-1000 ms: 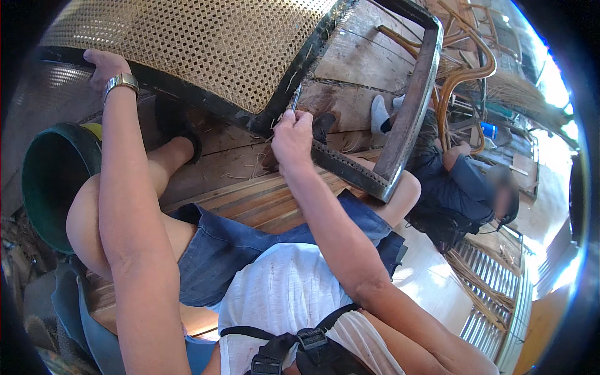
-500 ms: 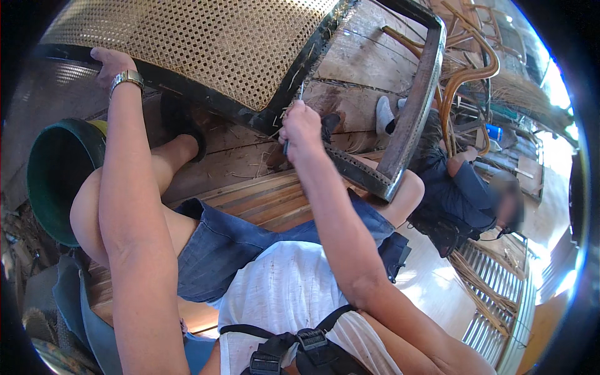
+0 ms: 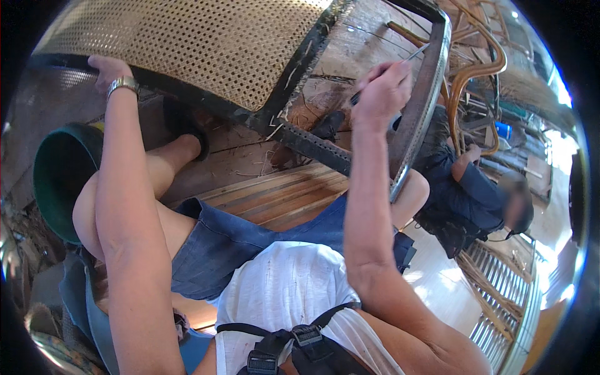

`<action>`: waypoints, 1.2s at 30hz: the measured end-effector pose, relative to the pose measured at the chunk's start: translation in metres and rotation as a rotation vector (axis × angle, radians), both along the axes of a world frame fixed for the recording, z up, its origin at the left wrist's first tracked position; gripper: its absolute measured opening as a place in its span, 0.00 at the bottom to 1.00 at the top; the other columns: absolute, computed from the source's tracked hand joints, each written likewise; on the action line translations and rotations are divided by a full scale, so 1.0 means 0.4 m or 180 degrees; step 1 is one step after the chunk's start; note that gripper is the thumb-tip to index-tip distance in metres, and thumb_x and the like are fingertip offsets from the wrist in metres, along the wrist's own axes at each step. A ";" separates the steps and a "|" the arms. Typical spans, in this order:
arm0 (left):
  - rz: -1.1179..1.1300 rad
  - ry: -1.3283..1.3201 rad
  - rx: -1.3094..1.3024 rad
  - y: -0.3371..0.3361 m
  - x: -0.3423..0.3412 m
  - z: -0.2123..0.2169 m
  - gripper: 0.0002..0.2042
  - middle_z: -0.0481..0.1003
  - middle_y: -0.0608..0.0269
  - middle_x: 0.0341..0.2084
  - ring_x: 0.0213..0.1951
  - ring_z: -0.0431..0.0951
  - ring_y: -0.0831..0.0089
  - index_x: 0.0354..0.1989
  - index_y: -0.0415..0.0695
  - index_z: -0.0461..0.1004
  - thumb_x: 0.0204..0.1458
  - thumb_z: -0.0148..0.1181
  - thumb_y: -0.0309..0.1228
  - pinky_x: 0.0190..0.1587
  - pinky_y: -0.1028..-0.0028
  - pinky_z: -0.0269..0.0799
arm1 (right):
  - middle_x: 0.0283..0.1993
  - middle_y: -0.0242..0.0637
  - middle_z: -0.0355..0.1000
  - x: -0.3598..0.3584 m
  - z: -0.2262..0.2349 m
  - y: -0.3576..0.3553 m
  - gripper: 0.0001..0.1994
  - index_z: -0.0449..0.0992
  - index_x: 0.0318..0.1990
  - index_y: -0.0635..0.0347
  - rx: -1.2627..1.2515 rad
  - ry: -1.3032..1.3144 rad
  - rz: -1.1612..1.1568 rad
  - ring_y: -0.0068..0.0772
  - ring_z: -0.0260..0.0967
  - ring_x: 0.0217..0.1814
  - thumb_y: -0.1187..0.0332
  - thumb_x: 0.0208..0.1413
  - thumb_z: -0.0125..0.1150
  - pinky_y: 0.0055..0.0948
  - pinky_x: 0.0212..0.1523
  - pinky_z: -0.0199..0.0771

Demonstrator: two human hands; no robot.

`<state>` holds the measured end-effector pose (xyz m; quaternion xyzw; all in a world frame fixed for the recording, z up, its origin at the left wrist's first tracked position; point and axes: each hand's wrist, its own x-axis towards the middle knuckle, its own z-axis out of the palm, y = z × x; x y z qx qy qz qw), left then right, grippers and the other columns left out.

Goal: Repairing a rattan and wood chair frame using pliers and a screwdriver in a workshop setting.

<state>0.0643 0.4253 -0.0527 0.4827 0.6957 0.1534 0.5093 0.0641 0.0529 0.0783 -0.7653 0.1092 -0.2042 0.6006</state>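
Observation:
A woven cane panel (image 3: 187, 44) sits in a dark wooden frame (image 3: 187, 95) tilted across my lap. At the frame's left part, my left hand (image 3: 107, 70) is wrapped round the edge; its fingertips are partly hidden behind. My right hand (image 3: 386, 94) is raised over the uncaned part of the frame. It grips a screwdriver-like tool with a thin metal shaft (image 3: 417, 52) and dark handle, the shaft pointing up and right. Small holes line the frame's bare rails (image 3: 315, 147). Loose pale cane strands (image 3: 275, 128) cling to the corner between panel and opening.
A dark green bucket (image 3: 65, 181) stands by my left knee. Beneath my legs is a slatted wooden seat (image 3: 281, 197). To the right, another person (image 3: 469, 181) in dark clothes sits near bent cane furniture (image 3: 462, 94). Cane bundles (image 3: 494, 294) lie at the lower right.
My right hand has moved right and up with the tool, away from the cane panel's corner to the frame's open part. My left hand keeps its hold on the frame.

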 end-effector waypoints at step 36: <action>-0.0215 0.0465 0.0494 0.009 -0.007 0.011 0.48 0.65 0.33 0.66 0.65 0.68 0.44 0.65 0.24 0.64 0.59 0.30 0.65 0.67 0.54 0.61 | 0.18 0.22 0.51 0.156 -0.062 -0.019 0.22 0.61 0.23 0.49 0.2295 0.1465 0.1876 0.21 0.47 0.18 0.53 0.67 0.58 0.28 0.24 0.52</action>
